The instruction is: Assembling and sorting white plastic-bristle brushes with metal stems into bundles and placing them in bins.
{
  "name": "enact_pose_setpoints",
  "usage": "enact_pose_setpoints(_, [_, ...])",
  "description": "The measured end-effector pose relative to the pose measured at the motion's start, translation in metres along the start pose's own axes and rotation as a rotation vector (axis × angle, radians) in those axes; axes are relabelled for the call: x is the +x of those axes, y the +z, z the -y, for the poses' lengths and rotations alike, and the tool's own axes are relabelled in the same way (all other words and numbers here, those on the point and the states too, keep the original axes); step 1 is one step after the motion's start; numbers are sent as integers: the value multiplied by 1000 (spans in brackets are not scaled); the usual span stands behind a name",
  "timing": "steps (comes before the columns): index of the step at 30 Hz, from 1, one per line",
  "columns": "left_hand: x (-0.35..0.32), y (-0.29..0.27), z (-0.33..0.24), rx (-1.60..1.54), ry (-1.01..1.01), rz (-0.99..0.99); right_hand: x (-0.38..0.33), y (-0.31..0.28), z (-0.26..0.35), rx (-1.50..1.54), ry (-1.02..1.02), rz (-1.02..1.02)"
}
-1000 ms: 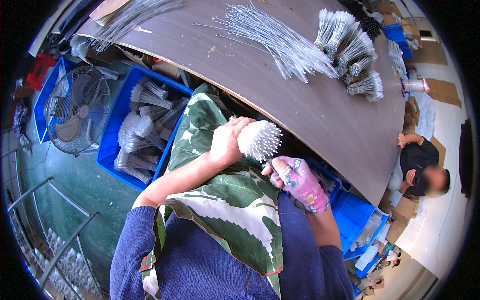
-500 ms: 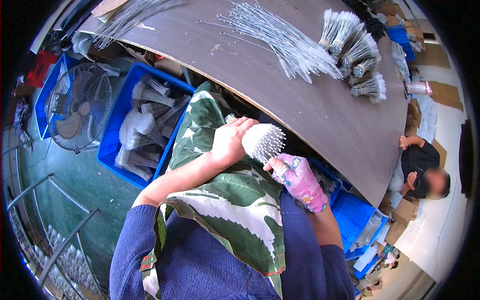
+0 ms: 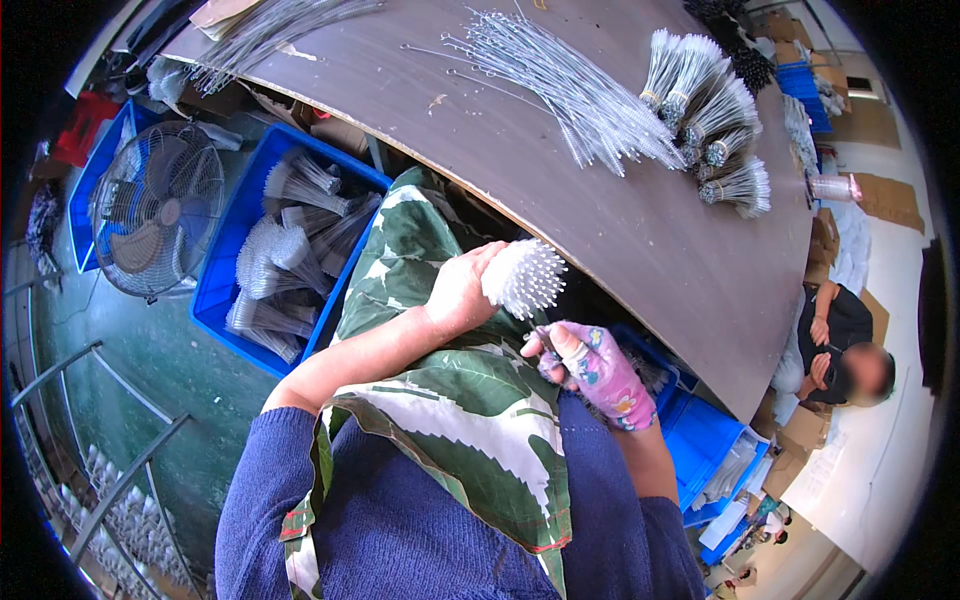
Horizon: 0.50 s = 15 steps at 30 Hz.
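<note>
Head view: the left hand sits just left of centre, fingers curled tight around a bundle of small white bristle brushes, whose bristle tips fan out toward three o'clock like a pale puff. The bundle hangs over the lap, above a leaf-printed apron, just short of the edge of the brown table. At five o'clock from the bundle, the right hand, in a pink patterned glove, is closed narrow, thumb pressed to fingers; something thin may be pinched there, but I cannot tell what.

The bundle looks light; the bristles seem soft and springy while the wire stems appear stiff but bendable, so the stems, where the left hand wraps them, are the sound place to grip, and loose stems could slide out of a slack hold.

On the table toward twelve o'clock lies a spread of loose wire stems; at one o'clock, tied brush bundles. At nine o'clock a blue crate holds more bundles, with a floor fan beyond it. At three o'clock another person sits, arms folded.
</note>
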State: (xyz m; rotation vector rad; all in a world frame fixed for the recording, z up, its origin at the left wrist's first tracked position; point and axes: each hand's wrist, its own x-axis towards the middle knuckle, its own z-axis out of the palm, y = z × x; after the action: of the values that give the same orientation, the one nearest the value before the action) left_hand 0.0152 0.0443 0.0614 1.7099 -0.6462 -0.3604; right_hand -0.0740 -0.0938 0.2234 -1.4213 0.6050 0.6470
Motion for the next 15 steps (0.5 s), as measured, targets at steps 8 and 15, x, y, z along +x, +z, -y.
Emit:
enact_pose_setpoints(8, [3, 2, 5, 157, 177, 14, 0, 7, 0, -83, -36, 24])
enact_pose_setpoints(15, [6, 4, 6, 161, 289, 67, 11, -25, -14, 57, -406, -242])
